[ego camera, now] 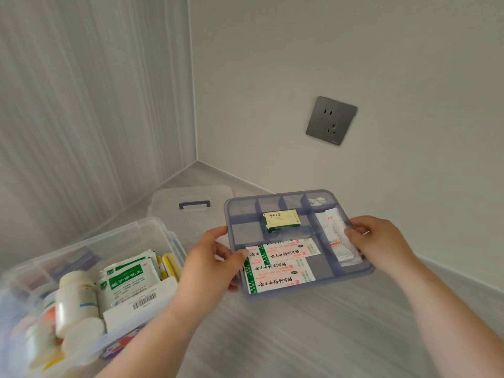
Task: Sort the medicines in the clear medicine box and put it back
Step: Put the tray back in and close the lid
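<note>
Head view: left of the divided tray [351, 276] we see the clear medicine box [152, 230], open and crowded with bottles and sachets. Behind the tray lies a clear lid [191, 197]. Our left hand [210, 266] pinches the tray's left rim; our right hand [381, 241] clasps its right rim. A wall socket [331, 120] sits above the tray.

floor [313, 336] open | clear medicine box [90, 268] left | lid [191, 203] behind

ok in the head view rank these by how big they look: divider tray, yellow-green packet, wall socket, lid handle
1. divider tray
2. wall socket
3. yellow-green packet and lid handle look alike; unranked.
The socket is farther away, so its true size is unsure.
</note>
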A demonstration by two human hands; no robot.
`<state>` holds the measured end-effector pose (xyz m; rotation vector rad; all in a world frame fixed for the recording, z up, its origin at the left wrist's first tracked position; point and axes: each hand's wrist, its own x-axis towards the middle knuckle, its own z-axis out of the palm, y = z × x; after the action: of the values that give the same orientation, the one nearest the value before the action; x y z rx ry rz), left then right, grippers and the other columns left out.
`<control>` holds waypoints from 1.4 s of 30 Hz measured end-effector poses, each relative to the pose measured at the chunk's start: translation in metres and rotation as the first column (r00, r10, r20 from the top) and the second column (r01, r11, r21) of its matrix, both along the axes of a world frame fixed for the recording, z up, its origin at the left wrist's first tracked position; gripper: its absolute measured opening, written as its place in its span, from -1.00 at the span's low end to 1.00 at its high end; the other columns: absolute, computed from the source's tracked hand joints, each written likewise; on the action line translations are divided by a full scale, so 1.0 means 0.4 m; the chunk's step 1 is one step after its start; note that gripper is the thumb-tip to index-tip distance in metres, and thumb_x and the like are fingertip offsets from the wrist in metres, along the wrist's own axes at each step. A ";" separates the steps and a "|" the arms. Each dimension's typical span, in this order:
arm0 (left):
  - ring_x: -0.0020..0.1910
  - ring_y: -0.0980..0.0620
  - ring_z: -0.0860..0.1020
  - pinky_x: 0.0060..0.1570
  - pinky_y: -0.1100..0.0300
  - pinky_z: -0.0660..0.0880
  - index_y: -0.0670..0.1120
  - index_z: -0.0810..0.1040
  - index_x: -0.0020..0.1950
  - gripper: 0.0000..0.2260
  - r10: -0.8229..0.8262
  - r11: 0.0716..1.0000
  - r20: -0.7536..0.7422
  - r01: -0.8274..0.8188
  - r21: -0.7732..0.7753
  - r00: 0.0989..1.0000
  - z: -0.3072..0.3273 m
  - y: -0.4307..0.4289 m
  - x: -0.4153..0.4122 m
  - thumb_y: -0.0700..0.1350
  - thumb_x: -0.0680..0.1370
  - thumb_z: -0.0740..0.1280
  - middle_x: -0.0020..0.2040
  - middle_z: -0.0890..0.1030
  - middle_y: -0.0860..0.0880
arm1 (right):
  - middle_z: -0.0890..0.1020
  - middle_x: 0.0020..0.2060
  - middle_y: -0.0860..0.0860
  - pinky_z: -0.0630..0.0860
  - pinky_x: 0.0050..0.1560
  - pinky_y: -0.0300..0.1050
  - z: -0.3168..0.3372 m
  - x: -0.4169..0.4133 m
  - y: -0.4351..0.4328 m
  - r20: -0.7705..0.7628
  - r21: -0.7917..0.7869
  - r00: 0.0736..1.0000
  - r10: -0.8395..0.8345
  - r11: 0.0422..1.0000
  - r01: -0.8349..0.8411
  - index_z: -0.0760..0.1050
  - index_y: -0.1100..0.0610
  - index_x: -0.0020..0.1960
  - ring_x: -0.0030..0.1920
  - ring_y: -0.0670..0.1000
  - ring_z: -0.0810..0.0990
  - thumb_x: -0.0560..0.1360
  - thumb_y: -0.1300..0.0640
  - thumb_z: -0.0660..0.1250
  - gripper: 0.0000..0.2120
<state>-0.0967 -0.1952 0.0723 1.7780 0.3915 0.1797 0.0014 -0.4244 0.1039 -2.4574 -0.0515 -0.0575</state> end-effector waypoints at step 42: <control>0.04 -0.12 0.48 -0.02 0.05 0.37 -0.09 0.38 0.31 -0.58 0.542 0.748 -0.012 -0.475 0.464 0.840 -0.107 0.439 -0.370 -0.13 0.46 0.34 0.03 0.51 -0.09 | 0.45 -0.01 0.08 0.23 -0.11 -0.38 -0.139 -0.149 0.604 -0.022 0.026 0.870 0.492 0.871 -0.491 0.48 0.21 0.16 -0.03 0.03 0.44 0.46 0.31 0.23 -0.72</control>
<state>-0.2446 -0.0194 0.0293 2.1034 1.0187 0.5701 -0.0581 -0.1829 0.0484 -2.3511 -0.6604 0.1993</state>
